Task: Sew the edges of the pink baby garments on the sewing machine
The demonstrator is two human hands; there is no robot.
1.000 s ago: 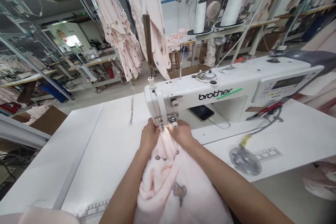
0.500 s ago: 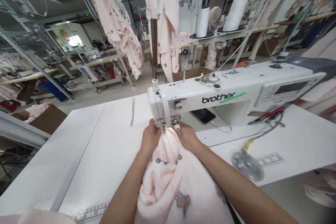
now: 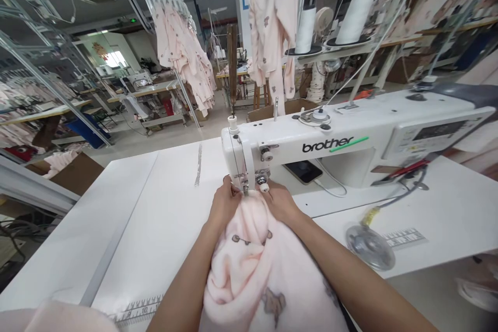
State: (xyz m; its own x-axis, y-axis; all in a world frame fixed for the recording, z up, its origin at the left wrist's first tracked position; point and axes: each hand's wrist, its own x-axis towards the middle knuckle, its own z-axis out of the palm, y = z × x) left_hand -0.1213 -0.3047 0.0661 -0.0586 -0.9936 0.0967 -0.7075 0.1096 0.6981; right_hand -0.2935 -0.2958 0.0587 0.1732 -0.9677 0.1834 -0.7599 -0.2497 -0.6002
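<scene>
A white sewing machine [image 3: 295, 140] marked "brother" stands across the table. Pale pink fleece fabric [image 3: 249, 264] with small grey-brown animal prints runs bunched from my lap up to the needle area [image 3: 246, 187]. To the left of the needle, my left hand [image 3: 225, 199] has its fingers curled and pinched at the fabric's edge. My right hand [image 3: 280, 201] lies on the other side, pressed on the fabric beside the presser foot; its fingertips are partly hidden behind the machine head. Both forearms flank the cloth.
A phone [image 3: 304, 170] with a white cable lies under the machine arm. A clear round fan-like object [image 3: 370, 247] is at the right. Thread cones [image 3: 355, 18] stand behind. Pink garments [image 3: 182, 54] hang at the back. More pink cloth [image 3: 58, 317] lies at the lower left.
The view has shifted slightly, so the scene sits a little further right. The bright glow at the needle has dimmed. My hands hold nearly the same position at the fabric.
</scene>
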